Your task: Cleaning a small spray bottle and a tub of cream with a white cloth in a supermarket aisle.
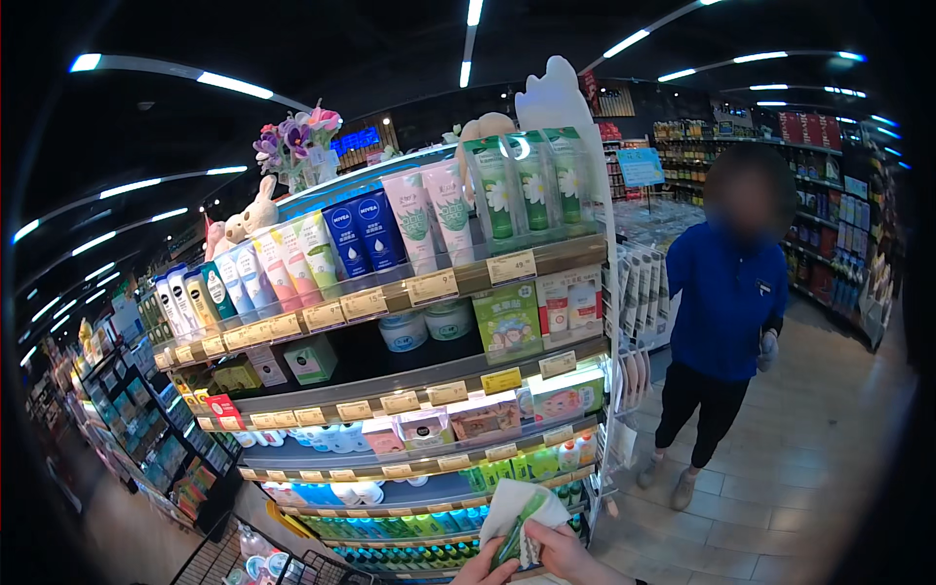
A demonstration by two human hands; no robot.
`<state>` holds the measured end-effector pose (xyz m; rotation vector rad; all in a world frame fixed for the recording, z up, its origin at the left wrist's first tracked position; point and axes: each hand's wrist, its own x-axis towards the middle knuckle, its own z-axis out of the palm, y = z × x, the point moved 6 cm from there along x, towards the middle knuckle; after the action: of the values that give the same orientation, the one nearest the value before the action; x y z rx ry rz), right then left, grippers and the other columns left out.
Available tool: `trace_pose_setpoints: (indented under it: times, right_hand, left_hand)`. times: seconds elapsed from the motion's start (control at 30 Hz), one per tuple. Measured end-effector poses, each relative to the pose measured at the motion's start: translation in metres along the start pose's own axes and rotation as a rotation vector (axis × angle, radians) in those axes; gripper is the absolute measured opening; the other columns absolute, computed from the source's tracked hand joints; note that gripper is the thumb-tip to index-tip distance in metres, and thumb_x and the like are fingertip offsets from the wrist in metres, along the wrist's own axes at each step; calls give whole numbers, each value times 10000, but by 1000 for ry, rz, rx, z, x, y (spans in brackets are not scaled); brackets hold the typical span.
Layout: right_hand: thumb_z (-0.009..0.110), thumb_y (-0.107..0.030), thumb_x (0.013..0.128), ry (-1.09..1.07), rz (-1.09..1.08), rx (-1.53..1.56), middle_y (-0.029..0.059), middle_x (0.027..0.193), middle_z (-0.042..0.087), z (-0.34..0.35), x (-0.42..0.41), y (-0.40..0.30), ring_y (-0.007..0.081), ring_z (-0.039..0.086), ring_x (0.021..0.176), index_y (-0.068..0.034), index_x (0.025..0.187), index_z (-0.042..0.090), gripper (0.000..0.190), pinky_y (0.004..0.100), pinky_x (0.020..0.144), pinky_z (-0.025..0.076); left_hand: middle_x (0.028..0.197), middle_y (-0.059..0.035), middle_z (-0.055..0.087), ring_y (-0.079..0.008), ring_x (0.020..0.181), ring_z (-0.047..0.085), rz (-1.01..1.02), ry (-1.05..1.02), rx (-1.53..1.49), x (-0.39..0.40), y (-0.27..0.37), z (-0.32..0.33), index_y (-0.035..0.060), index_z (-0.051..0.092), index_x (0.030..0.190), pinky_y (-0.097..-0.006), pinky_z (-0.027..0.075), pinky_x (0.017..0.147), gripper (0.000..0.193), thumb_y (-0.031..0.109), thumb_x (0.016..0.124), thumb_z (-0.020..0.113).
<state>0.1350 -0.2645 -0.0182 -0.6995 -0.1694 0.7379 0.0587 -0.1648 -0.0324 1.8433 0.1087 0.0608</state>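
Observation:
Low in the picture, my left hand (491,567) grips a green tube (518,528), which looks like a cream tube. My right hand (557,547) holds a white cloth (523,497) wrapped partly around the same tube. Both hands are in front of the lower tiers of a lit store shelf (431,284). The top tier bears white-and-green tubes with daisies (535,183), pink tubes (411,219), blue Nivea packs (365,234) and other tubes, with price tags along the edge. Jars (404,333) and boxes stand on the tier below.
A person in a blue top (727,292) stands on the tiled floor at right. A black wire cart (292,567) with packaged goods is at bottom left. Plush toys (261,207) and flowers (296,142) top the shelf. Further shelves (826,197) stand behind.

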Motion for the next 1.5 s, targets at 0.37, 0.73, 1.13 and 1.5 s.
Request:
trace_pose_setpoints:
  times: [0.37, 0.73, 1.13, 1.5]
  right_hand:
    - [488, -216, 909, 29, 18, -49, -12, 675, 544, -13, -1, 0, 84, 498, 594, -56, 866, 598, 199, 214, 530, 392]
    - [521, -96, 880, -54, -68, 16, 38, 1102, 549, -48, 18, 15, 140, 526, 1003, -35, 1205, 450, 338, 296, 881, 407]
    - [498, -261, 903, 55, 18, -48, -34, 610, 487, -14, 0, -2, 64, 447, 542, -89, 830, 599, 213, 205, 490, 349]
    - [515, -94, 877, -67, -11, 34, 50, 1086, 562, -35, 21, 5, 165, 544, 989, -42, 1210, 446, 344, 327, 861, 430]
  left_hand:
    - [1128, -196, 492, -238, 1017, 474, -24, -10, -32, 5, 5, 13, -16, 336, 1299, -325, 380, 858, 505, 189, 877, 523]
    - [919, -91, 560, -133, 737, 523, 20, 33, -89, 6, 19, 18, -14, 363, 1278, -259, 447, 652, 475, 150, 870, 542]
    - [762, -54, 541, -97, 609, 492, 126, 119, 39, 5, 5, 9, -2, 353, 1290, -243, 424, 550, 481, 170, 879, 533]
    - [758, -18, 554, -80, 654, 503, 42, 62, -41, 11, -23, 1, 26, 487, 1140, -221, 410, 569, 326, 260, 913, 486]
